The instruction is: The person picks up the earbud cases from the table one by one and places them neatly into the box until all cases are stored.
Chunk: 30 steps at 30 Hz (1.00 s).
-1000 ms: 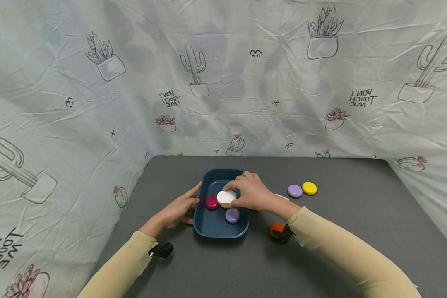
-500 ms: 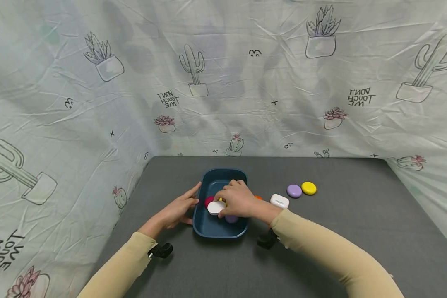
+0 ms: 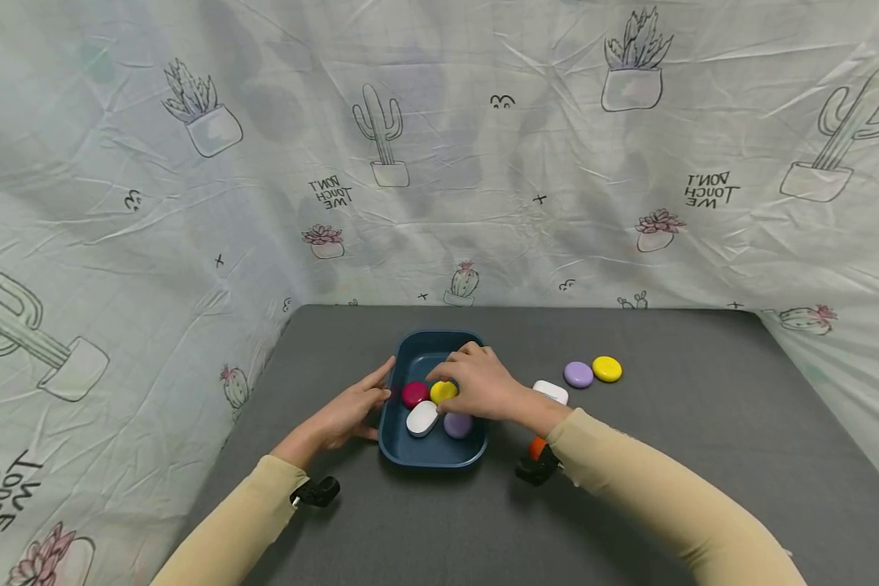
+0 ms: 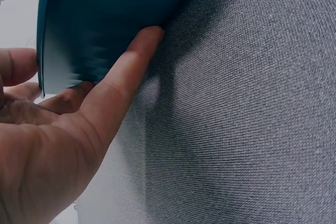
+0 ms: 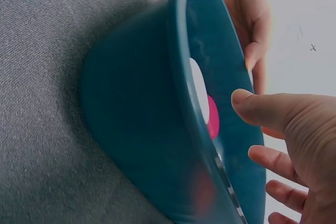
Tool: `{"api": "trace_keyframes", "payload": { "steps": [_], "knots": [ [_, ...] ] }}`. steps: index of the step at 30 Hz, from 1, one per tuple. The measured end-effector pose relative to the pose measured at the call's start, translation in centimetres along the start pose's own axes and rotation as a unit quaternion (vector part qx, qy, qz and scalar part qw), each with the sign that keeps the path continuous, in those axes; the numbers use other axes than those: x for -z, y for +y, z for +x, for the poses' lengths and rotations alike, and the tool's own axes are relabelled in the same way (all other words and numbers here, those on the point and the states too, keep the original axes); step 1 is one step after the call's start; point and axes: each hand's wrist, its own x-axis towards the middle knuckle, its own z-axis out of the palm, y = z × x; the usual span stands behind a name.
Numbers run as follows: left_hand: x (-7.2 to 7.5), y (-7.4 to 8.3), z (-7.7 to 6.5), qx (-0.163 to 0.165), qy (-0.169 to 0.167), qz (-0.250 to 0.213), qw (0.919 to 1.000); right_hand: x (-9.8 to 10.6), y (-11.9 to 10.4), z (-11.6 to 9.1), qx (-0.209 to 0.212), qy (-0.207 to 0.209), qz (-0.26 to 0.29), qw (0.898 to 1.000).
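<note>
A dark blue tray (image 3: 410, 452) stands on the grey table. Inside lie a white oval case (image 3: 422, 419), a magenta disc (image 3: 415, 395), a yellow disc (image 3: 443, 391) and a purple disc (image 3: 457, 425). The left hand (image 3: 347, 415) touches the tray's left wall with extended fingers; in the left wrist view its thumb (image 4: 121, 74) lies along the outer wall, near the base. Over the tray's right side hovers the right hand (image 3: 483, 387), holding nothing. Thumb and fingers are apart in the right wrist view, where the tray wall (image 5: 136, 98) hides most of the contents.
To the tray's right are a white case (image 3: 551, 391), a purple disc (image 3: 578, 374) and a yellow disc (image 3: 607, 369). An orange object (image 3: 537, 448) is partly hidden by the right wrist. A cactus-print cloth (image 3: 439, 163) hangs behind the table.
The right hand carried the white oval case toward the tray's near left, let it go beside the magenta disc, and moved back up and right. The left hand stayed at the tray.
</note>
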Motion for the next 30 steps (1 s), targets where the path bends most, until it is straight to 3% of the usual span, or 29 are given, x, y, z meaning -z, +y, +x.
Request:
{"api": "trace_keyframes", "payload": {
  "steps": [11, 30],
  "knots": [
    [-0.3, 0.4, -0.1, 0.006, 0.007, -0.007, 0.9999, 2.6, 1.8, -1.8, 0.009, 0.028, 0.027, 0.999],
    [-0.9, 0.6, 0.4, 0.000, 0.024, -0.008, 0.9997, 6.2, 9.6, -7.1, -0.063, 0.093, 0.079, 0.991]
  ]
}}
